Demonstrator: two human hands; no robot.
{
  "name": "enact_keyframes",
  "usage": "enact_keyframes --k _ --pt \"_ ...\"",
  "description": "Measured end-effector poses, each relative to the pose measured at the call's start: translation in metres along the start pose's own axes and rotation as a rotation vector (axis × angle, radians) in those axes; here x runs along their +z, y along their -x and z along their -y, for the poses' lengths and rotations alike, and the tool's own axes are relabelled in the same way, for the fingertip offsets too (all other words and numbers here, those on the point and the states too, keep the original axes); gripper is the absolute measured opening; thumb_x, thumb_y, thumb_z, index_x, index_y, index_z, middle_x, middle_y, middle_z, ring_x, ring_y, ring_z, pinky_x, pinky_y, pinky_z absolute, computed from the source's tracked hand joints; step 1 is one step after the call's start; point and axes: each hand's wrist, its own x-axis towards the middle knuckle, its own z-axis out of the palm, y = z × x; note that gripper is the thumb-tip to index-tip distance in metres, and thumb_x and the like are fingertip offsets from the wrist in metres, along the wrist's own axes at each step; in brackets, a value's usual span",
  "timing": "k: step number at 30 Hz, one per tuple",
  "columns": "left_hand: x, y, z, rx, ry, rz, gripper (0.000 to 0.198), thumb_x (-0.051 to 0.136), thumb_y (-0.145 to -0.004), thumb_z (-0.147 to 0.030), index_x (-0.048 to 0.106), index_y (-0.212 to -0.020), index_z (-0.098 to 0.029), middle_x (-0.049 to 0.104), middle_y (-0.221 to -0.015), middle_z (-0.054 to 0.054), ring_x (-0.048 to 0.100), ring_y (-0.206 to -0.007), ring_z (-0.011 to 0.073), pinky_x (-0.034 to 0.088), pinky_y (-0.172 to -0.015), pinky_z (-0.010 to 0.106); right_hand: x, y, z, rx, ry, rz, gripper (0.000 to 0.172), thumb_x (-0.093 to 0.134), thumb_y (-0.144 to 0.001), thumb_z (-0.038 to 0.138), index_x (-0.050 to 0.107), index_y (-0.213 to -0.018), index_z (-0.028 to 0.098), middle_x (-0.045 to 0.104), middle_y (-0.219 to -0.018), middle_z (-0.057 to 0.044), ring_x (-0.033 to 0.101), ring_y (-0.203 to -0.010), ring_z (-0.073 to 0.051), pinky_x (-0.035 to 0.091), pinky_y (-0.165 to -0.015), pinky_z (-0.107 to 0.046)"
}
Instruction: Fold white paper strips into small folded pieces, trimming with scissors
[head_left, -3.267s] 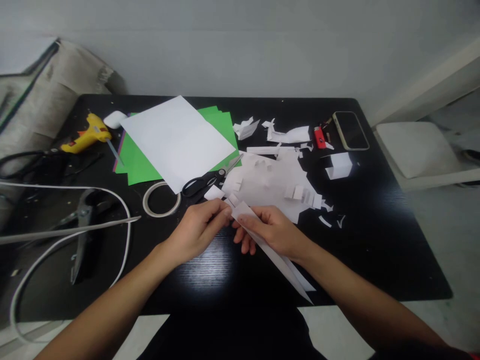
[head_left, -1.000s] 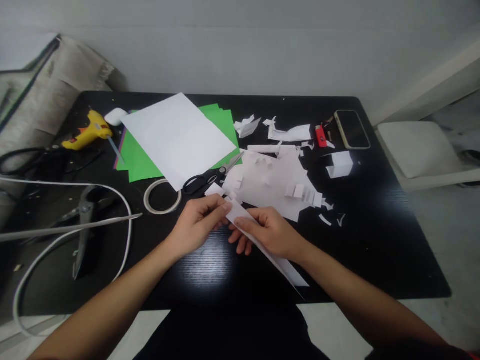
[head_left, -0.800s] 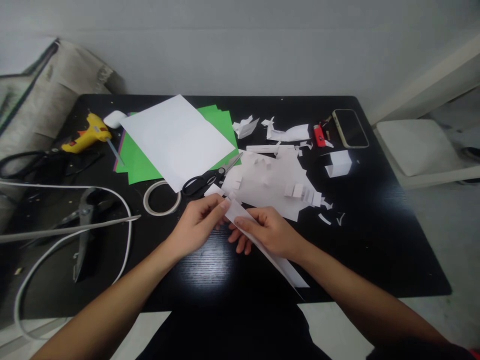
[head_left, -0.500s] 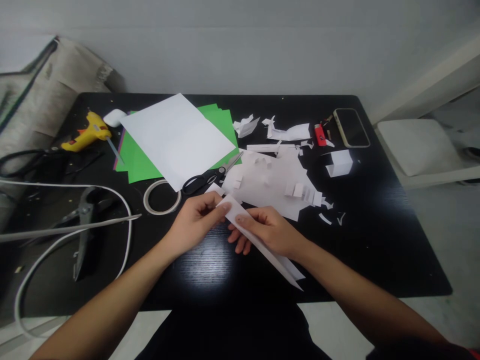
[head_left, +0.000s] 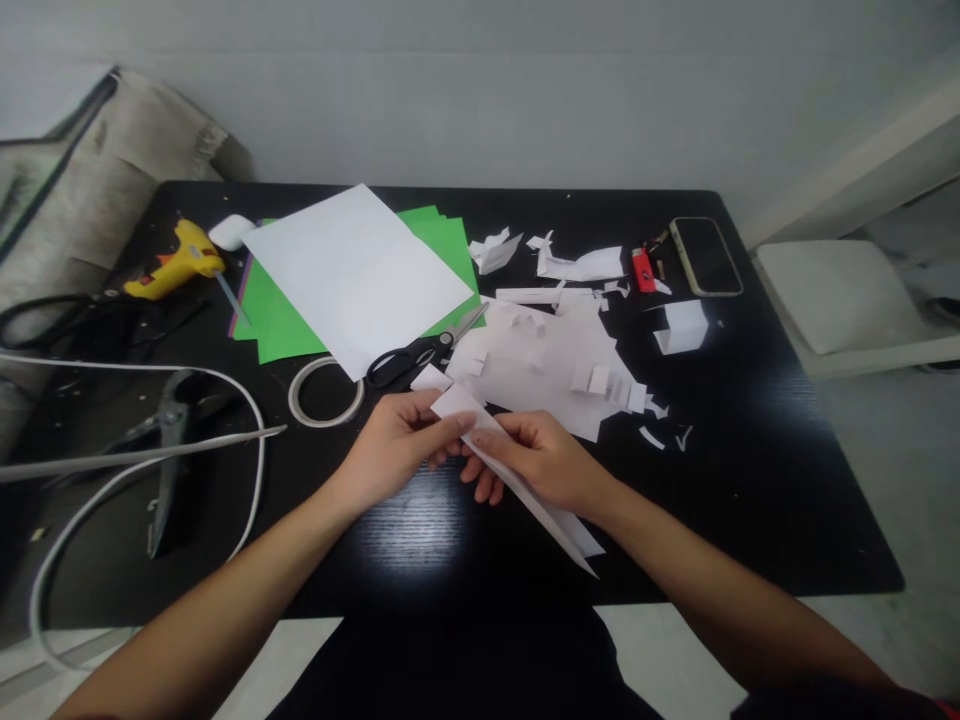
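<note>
A folded strip of white paper slants down to the right between both hands over the table's front part. My left hand pinches its upper end, thumb on top. Just right of that, my right hand grips the strip with its thumb on the face and its fingers curled beneath. Black-handled scissors lie beyond my left hand, blades pointing up and right. Behind the hands, a cut white sheet carries small folded paper pieces.
On the black table are a white sheet over green sheets, a tape roll, a yellow glue gun, pliers, a white cable, paper scraps, a red lighter and a phone.
My left thumb has slid slightly right and down along the strip, closer to my right thumb. More of the strip's upper end shows. My right hand has barely moved.
</note>
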Motion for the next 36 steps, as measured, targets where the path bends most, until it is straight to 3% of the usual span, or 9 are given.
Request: enact_keyframes --k 12,19,29,36 --pt "-0.004 0.001 -0.005 0.077 0.003 0.020 0.024 0.074 -0.093 -0.031 0.071 -0.075 -0.014 0.070 -0.066 0.001 0.058 -0.054 0.0095 0.048 -0.052 0.021 -0.001 0.000 0.001 -0.021 0.012 0.013 0.037 0.074 -0.093 0.048 0.074 -0.084 0.012 0.075 -0.071 -0.003 0.068 -0.054 -0.010 0.056 -0.053 -0.020" --pt "-0.010 -0.001 -0.007 0.116 -0.010 -0.053 0.024 0.075 -0.091 -0.029 0.070 -0.073 -0.014 0.066 -0.064 -0.001 0.057 -0.054 0.0084 0.046 -0.052 0.019 -0.003 -0.001 -0.002 0.012 -0.040 0.002 0.042 0.073 -0.092 0.053 0.075 -0.091 0.011 0.076 -0.075 -0.005 0.068 -0.054 -0.011 0.057 -0.053 -0.022" --pt "-0.001 -0.003 0.004 -0.077 0.225 -0.073 0.025 0.082 -0.084 -0.030 0.069 -0.070 -0.013 0.065 -0.057 -0.001 0.054 -0.045 0.0067 0.042 -0.041 0.015 -0.002 0.000 -0.001 -0.026 0.007 -0.022 0.037 0.074 -0.093 0.048 0.074 -0.084 0.012 0.075 -0.072 -0.003 0.067 -0.053 -0.009 0.056 -0.051 -0.019" --pt "0.004 0.000 0.001 -0.074 0.157 -0.051 0.024 0.080 -0.085 -0.029 0.074 -0.068 -0.012 0.070 -0.059 0.002 0.059 -0.046 0.0076 0.047 -0.042 0.016 -0.002 0.000 -0.001 -0.036 0.018 -0.029 0.038 0.076 -0.091 0.049 0.075 -0.087 0.011 0.075 -0.076 -0.003 0.068 -0.055 -0.009 0.058 -0.053 -0.020"
